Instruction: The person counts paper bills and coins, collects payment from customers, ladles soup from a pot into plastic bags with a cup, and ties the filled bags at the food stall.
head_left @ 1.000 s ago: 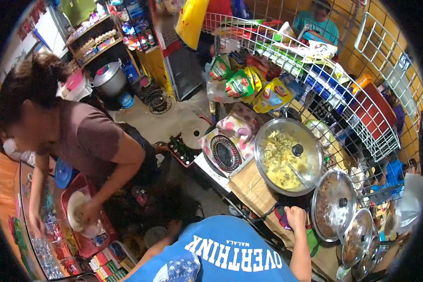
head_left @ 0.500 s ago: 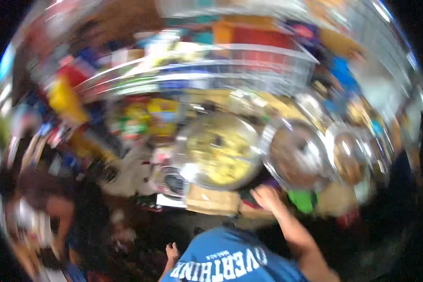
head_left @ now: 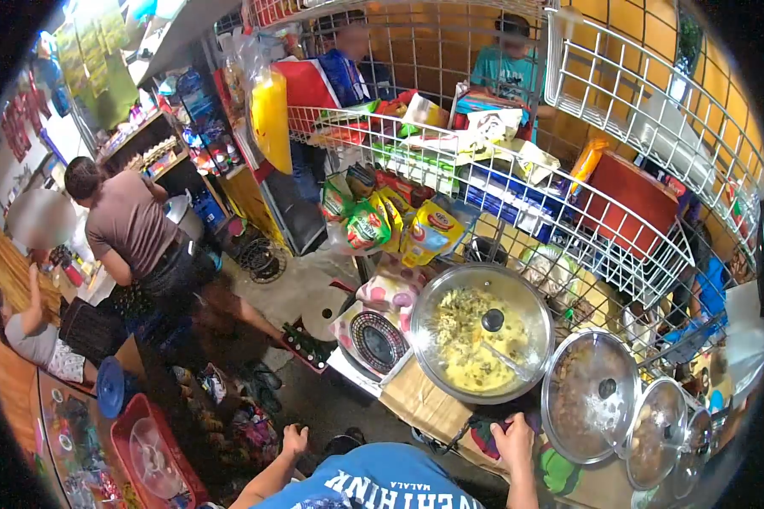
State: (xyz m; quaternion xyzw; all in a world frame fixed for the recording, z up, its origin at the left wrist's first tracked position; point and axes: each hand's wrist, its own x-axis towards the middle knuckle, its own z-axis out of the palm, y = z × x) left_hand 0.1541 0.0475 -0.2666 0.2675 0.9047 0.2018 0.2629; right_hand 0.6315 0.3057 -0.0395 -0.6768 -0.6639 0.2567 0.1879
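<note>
My right hand is at the front edge of the table, beside a dark red and purple cloth. Its thumb and forefinger are apart, with nothing visible between them. Low in front of my body, away from the table, my left hand hangs with loosely bent fingers and holds nothing that I can see. Just beyond my right hand stands a wide pot of yellow food under a glass lid with a black knob. To its right is a glass-lidded pot of brown food. A green cloth lies nearby.
More lidded pots line the right side. A white wire rack with packets rises behind. A black woven basket sits left of the big pot. One person stands at left; others are behind the rack. A red bin is lower left.
The view has swung left and become sharp, so the pots now appear farther right. My right hand remains by the table edge and the cloth. More of my left hand and forearm shows.
</note>
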